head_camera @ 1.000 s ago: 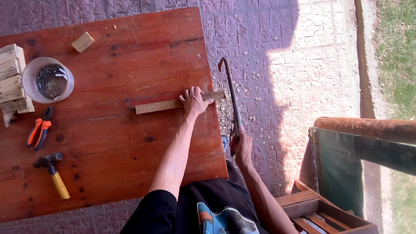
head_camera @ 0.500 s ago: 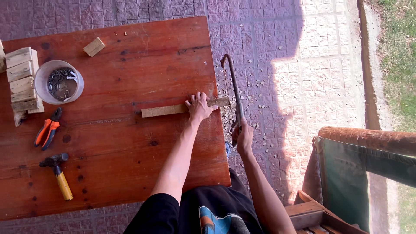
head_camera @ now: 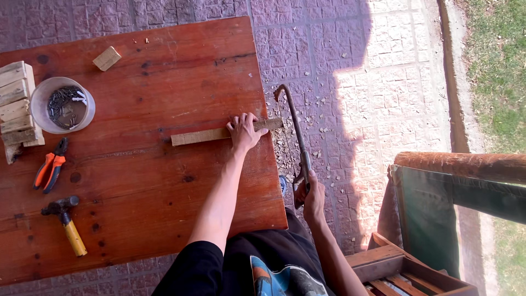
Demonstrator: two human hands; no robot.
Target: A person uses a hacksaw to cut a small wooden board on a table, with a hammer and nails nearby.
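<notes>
The left hand (head_camera: pixel 245 131) presses flat on the wooden strip (head_camera: pixel 208 134) overhanging the table edge (head_camera: pixel 274 181), while the right hand (head_camera: pixel 311 198), fist closed around the hacksaw (head_camera: pixel 293 129), should saw squarely just beyond the edge.

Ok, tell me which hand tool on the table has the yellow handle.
The hammer near the table's front left edge; the pliers beside it have orange grips, and the hacksaw is in the right hand, off the table.

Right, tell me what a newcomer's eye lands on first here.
The left hand pressing a long pale wooden strip onto the reddish wooden table, its end past the right edge. There the right hand grips a metal-framed hacksaw. Far left lie orange-handled pliers and a yellow-handled hammer.
</notes>
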